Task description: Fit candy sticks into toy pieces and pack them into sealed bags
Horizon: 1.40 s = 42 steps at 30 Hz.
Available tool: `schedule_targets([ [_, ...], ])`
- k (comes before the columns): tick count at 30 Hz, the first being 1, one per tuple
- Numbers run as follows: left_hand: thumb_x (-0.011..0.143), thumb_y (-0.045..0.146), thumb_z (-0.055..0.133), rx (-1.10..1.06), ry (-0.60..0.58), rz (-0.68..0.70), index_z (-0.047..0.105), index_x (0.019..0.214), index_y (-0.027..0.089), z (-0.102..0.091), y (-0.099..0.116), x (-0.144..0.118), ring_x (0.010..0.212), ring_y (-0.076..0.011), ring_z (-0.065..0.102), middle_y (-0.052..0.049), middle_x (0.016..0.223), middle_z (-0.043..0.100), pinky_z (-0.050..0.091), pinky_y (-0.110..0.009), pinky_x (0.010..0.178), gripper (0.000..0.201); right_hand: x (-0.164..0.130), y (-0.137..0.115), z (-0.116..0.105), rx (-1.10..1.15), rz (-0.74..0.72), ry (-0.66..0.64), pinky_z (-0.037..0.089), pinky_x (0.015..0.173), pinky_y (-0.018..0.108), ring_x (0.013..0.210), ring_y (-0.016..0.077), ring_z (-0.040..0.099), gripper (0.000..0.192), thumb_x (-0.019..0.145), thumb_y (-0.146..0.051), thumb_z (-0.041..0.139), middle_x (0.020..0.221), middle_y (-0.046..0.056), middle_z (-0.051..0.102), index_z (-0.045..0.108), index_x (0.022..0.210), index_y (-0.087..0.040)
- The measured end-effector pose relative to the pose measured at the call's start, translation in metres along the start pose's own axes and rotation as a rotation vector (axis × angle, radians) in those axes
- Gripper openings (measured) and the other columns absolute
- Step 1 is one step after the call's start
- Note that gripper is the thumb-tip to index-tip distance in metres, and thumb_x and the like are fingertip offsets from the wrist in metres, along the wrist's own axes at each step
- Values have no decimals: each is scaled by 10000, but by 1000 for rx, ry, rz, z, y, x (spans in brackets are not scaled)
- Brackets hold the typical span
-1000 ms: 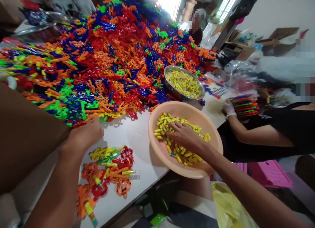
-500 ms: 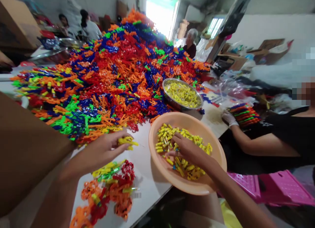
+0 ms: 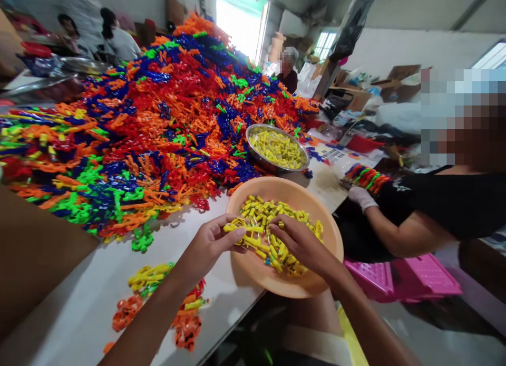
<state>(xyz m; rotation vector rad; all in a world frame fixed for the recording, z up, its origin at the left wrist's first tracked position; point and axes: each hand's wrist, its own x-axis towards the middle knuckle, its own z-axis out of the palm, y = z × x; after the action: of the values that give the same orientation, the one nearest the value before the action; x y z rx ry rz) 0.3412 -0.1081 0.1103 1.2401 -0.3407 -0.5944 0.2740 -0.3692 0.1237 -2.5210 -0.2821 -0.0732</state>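
The left hand point(image 3: 215, 240) pinches 1 yellow plastic toy point(image 3: 253, 239) over the peach basin point(image 3: 332, 242), its long axis running rightward toward the curled right hand point(image 3: 299, 242), just beside; whether that grips anything cannot be told.

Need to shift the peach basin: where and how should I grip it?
Probably by the rim of the peach basin, at its left and right, coming from the near side. The wide, round rim offers holds; the near part juts past the edge of the white table, while the metal bowl stands close behind.
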Motion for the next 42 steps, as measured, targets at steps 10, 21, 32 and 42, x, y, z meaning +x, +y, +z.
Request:
schedule_targets([
  [10, 957, 506, 841, 309, 135, 98, 797, 1334, 183, 24, -3, -11, 985, -259, 858, -97, 1178, 884, 705, -344, 896, 498, -48, -45, 15, 174, 35, 96, 613, 1126, 432, 1291, 269, 796, 338, 1196, -348, 545, 1431, 131, 817, 729, 1459, -243],
  [21, 1018, 369, 758, 605, 142, 259, 887, 1270, 224, 33, 3, -24, 958, -239, 867, -51, 1142, 917, 676, -286, 885, 318, -51, -68, 32, 334, 212, 417, 536, 559, 213, 654, 176, 794, 240, 1107, -470, 706, 775, 6, 803, 681, 1040, -240],
  [32, 987, 319, 798, 412, 39, 221, 899, 1212, 192, 29, 2, -22, 974, -219, 852, -66, 1117, 911, 663, -249, 854, 278, -46, -66, 28, 425, 323, 388, 446, 425, 224, 437, 139, 598, 404, 1027, -630, 753, 626, -9, 727, 725, 960, -232],
  [42, 1131, 422, 692, 727, -161, -73, 801, 1359, 229, -37, 37, -16, 1197, -221, 810, -100, 1348, 852, 612, -299, 1015, 319, -53, -24, 25, 243, 171, 240, 547, 403, 263, 479, 232, 752, 600, 904, -873, 762, 738, 60, 841, 851, 957, -282],
])
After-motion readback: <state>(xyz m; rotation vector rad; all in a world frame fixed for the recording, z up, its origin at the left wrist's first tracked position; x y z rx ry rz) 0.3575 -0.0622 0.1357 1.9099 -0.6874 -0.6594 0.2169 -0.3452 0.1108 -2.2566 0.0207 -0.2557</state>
